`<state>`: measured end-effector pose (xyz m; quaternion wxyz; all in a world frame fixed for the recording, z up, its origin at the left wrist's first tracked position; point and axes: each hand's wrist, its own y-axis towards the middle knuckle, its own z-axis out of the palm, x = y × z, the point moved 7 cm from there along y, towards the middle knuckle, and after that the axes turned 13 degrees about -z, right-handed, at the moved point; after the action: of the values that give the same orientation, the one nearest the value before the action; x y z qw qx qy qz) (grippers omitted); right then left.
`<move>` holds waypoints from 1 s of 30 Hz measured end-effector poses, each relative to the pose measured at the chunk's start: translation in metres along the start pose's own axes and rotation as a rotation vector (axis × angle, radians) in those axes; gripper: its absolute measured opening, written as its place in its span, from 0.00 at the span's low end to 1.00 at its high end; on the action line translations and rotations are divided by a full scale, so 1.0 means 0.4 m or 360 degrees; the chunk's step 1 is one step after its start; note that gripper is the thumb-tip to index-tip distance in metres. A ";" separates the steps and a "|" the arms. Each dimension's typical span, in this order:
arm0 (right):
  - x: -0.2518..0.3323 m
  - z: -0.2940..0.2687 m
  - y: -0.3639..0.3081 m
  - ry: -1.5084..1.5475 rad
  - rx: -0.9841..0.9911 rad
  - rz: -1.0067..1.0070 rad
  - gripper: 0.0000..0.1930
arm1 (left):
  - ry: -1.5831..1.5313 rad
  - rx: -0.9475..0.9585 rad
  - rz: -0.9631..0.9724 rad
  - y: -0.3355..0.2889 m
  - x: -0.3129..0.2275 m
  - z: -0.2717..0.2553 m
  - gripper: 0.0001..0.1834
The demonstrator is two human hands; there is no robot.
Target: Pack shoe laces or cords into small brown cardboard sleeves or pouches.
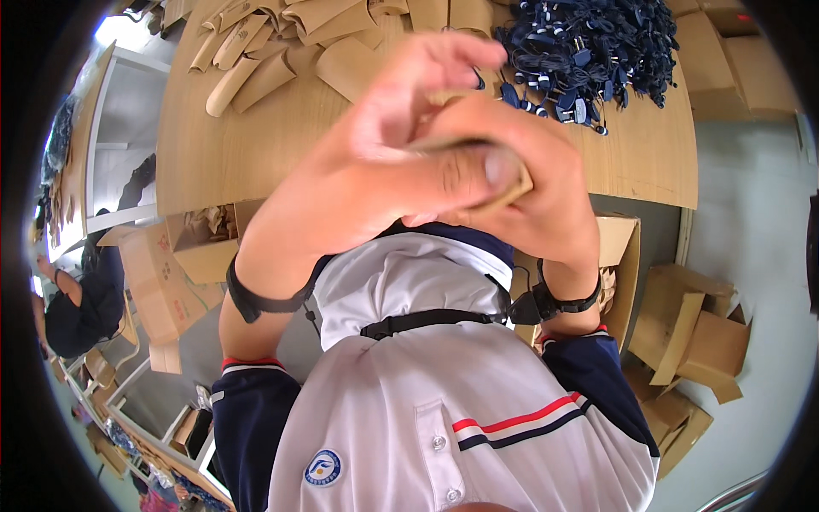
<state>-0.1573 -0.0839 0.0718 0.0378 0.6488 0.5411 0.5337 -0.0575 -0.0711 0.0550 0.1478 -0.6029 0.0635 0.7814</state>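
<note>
Left hand (388,149): thumb on cardboard piece (509,199), grip unclear | Right hand (550,175): gripping it | Counter (644,162), far right: cables (589,55)

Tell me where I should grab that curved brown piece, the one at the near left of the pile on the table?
I'd pinch the curved brown piece by its near end, coming from the person's side. That end sticks out over bare tabletop, while its far end lies close among the other brown pieces. Its curve probably leaves an edge to catch.
</note>
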 end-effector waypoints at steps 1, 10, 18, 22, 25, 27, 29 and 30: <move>-0.008 0.001 -0.007 0.0156 -0.0016 0.0176 0.20 | 0.0192 -0.0286 0.0099 -0.006 -0.017 -0.021 0.39; -0.033 0.021 -0.036 0.0906 -0.0738 0.0376 0.20 | 0.2006 -0.0629 0.1368 -0.061 -0.079 0.054 0.31; -0.026 -0.016 -0.034 0.0753 -0.0895 0.0483 0.21 | 0.1704 -0.0441 0.1087 -0.041 -0.076 0.039 0.35; 0.002 -0.059 -0.031 0.0415 -0.0513 0.0822 0.14 | 0.1422 -0.0054 0.0578 -0.058 -0.069 -0.009 0.45; -0.024 -0.063 -0.056 0.0293 -0.0560 0.0882 0.09 | 0.1011 0.0220 0.0317 -0.035 -0.045 -0.037 0.50; -0.009 -0.074 -0.059 -0.0093 -0.0605 0.0731 0.07 | 0.1121 0.0039 0.0467 -0.026 -0.054 -0.045 0.38; 0.000 -0.070 -0.032 -0.0345 -0.0588 0.0475 0.07 | 0.1496 -0.0582 0.0518 -0.019 -0.081 -0.066 0.22; 0.028 -0.066 -0.005 -0.0693 -0.0408 0.0127 0.08 | 0.1493 -0.0573 0.0480 -0.008 -0.093 -0.065 0.11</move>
<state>-0.1797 -0.0888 0.0892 0.2143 0.7591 0.4223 0.4466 -0.0239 -0.0810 0.0842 -0.1166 -0.8880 0.0737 0.4387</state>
